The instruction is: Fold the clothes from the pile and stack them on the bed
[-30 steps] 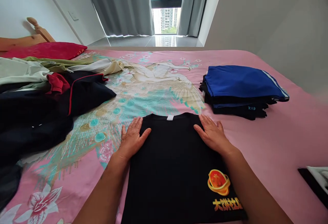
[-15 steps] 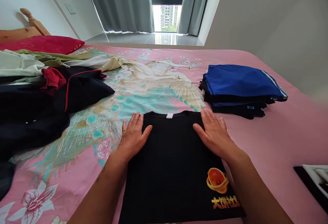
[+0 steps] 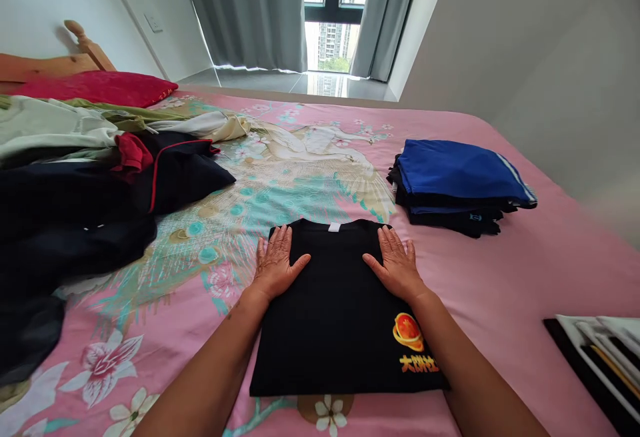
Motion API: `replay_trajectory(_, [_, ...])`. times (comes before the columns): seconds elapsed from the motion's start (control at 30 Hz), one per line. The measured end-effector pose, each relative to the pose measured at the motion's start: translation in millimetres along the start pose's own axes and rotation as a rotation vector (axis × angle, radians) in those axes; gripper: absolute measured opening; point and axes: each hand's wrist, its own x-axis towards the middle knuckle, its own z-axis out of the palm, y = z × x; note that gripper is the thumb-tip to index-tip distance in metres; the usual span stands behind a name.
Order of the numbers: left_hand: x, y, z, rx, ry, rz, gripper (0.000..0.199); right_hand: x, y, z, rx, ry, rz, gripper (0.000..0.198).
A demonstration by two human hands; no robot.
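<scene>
A black T-shirt (image 3: pixel 340 317) lies folded into a rectangle on the bed, its neckline and white label at the far edge. An orange-and-yellow print shows at its near right corner, partly covered by my right forearm. My left hand (image 3: pixel 278 262) rests flat on the shirt's far left corner, fingers stretched out and thumb spread inward. On the far right corner my right hand (image 3: pixel 395 264) lies flat in the same way, its thumb pointing inward. Neither hand grips the cloth.
To the right stands a stack of folded clothes (image 3: pixel 460 177) with blue shorts on top. Another folded pile (image 3: pixel 595 350) sits at the right edge. Loose clothes (image 3: pixel 95 204) are heaped on the left before a red pillow (image 3: pixel 105 88). A flowered pink sheet (image 3: pixel 500 277) covers the bed.
The view has shifted, so the shirt's near edge now shows with flowered sheet in front of it. My right hand has moved slightly inward onto the shirt's corner; both hands stay flat.
</scene>
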Motion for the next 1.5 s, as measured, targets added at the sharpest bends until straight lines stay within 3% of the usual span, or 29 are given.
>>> replay_trajectory(0.1, [1,0,-3,-0.008,0.002,-0.016,0.08,1,0,-3,0.017,-0.001,0.014,0.079])
replay_trajectory(0.2, [1,9,-20,-0.021,-0.096,-0.059,0.083,0,-8,-21,0.028,-0.091,0.068,0.08])
replay_trajectory(0.27, [-5,24,-36,-0.021,-0.165,-0.123,0.083,-9,-24,-38,0.017,-0.133,0.156,0.08])
replay_trajectory(0.33, [-18,46,-48,-0.006,-0.137,-0.135,0.077,-27,-49,-53,0.01,-0.097,0.174,0.075])
replay_trajectory(0.43, [-53,79,-50,0.01,-0.043,0.097,0.064,-65,-83,-57,0.02,0.011,-0.102,0.062])
replay_trajectory(0.5, [-80,86,-43,0.005,-0.081,0.236,0.061,-89,-86,-50,0.028,-0.013,-0.272,0.058])
replay_trajectory(0.57, [-104,75,-38,0.002,-0.142,0.234,0.064,-105,-67,-40,0.035,-0.091,-0.227,0.06])
replay_trajectory(0.7, [-126,41,-43,0.004,-0.163,0.017,0.074,-117,-9,-39,0.031,-0.201,0.109,0.067])
replay_trajectory(0.8, [-128,47,-52,0.036,-0.112,-0.095,0.069,-122,-10,-53,0.028,-0.184,0.231,0.067])
replay_trajectory(0.87, [-132,68,-54,0.059,-0.043,-0.007,0.064,-129,-33,-59,0.041,-0.066,0.149,0.064])
replay_trajectory(0.93, [-142,87,-51,0.063,-0.006,0.146,0.06,-139,-57,-58,0.054,0.027,-0.078,0.061])
replay_trajectory(1.0, [-160,89,-46,0.052,-0.022,0.24,0.063,-154,-64,-48,0.066,0.033,-0.222,0.06])
replay_trajectory(1.13, [-202,41,-40,0.035,-0.004,0.196,0.069,-193,-22,-27,0.093,0.012,-0.081,0.062])
replay_trajectory(1.27, [-227,-1,-41,0.038,0.106,0.119,0.064,-226,18,-21,0.084,0.105,-0.109,0.061])
replay_trajectory(1.37, [-228,8,-42,0.038,0.182,0.129,0.059,-231,13,-21,0.076,0.193,-0.083,0.067])
replay_trajectory(1.5, [-218,37,-44,0.025,0.162,0.124,0.059,-217,-9,-17,0.083,0.236,-0.002,0.066])
